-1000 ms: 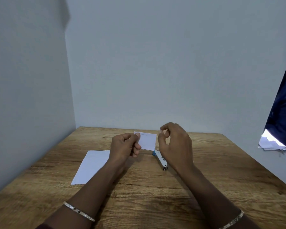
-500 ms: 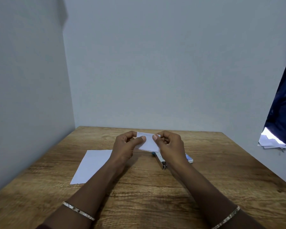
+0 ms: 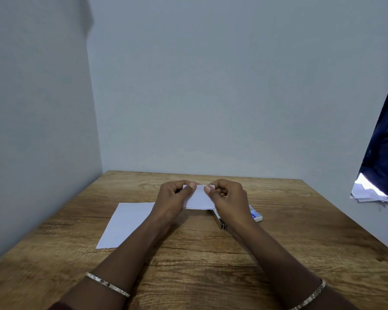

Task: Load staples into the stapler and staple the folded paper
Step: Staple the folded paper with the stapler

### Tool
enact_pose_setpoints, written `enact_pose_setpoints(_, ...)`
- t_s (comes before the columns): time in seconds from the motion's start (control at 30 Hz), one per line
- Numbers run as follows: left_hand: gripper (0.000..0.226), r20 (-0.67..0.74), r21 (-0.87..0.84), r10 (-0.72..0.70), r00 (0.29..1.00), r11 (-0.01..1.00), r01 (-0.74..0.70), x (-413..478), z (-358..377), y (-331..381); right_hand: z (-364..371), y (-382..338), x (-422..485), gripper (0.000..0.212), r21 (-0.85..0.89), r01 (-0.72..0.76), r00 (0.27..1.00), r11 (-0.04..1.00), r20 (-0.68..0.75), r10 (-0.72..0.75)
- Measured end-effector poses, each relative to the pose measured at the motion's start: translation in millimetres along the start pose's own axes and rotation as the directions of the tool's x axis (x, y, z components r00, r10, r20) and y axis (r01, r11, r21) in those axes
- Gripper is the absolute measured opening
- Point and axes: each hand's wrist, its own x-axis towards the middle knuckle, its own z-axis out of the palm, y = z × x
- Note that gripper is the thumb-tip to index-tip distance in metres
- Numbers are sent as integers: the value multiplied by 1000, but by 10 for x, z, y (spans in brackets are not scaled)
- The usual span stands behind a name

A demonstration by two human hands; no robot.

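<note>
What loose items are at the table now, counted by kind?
Paper: 2, the folded paper pinched by the left hand and right hand, and a flat sheet
Stapler: 1
Staple box: 1
Total: 4

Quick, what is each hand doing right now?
Left hand: pinches the folded paper on its left side.
Right hand: pinches the same paper on its right side.
</note>
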Motion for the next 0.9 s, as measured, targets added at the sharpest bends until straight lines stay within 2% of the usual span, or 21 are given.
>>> enact_pose_setpoints(0.13,26,-25,15,-8,1000,1000,8,6,9,-6,2,0,2,11,-18,3,1000,1000,-1,-3)
enact_pose_setpoints(0.23,24,-141,73,-6,990,997,17,36,-2,-3,-10,-17,-2,10,-28,37,998,999,-39,-38)
enact_pose_setpoints(0.33,28,-330,270,90,940,963,3,83,-75,-43,-45,-52,-26,8,-173,177,971,969,-127,-200)
enact_pose_setpoints(0.43,23,-395,428,227,890,903,-40,91,-140,-58,-48,-92,-87,6,-387,358,889,850,-138,-437)
enact_pose_setpoints(0.5,22,-392,483,270,879,874,-53,82,-155,-55,-21,-114,-134,8,-510,448,835,734,-53,-547)
enact_pose_setpoints(0.57,22,-378,540,311,872,839,-65,72,-157,-49,22,-134,-176,11,-591,517,801,619,81,-593)
enact_pose_setpoints(0.67,22,-354,580,349,868,810,-88,51,-153,-25,111,-146,-250,9,-662,603,754,445,290,-589)
enact_pose_setpoints(0.73,22,-344,601,363,866,794,-94,32,-156,-2,179,-142,-300,16,-659,658,723,365,416,-551)
enact_pose_setpoints(0.8,23,-336,615,373,865,782,-98,20,-165,10,240,-138,-342,25,-630,680,724,375,499,-476)
enact_pose_setpoints(0.9,23,-330,607,369,869,788,-104,8,-169,10,293,-137,-387,33,-580,667,745,468,544,-386)
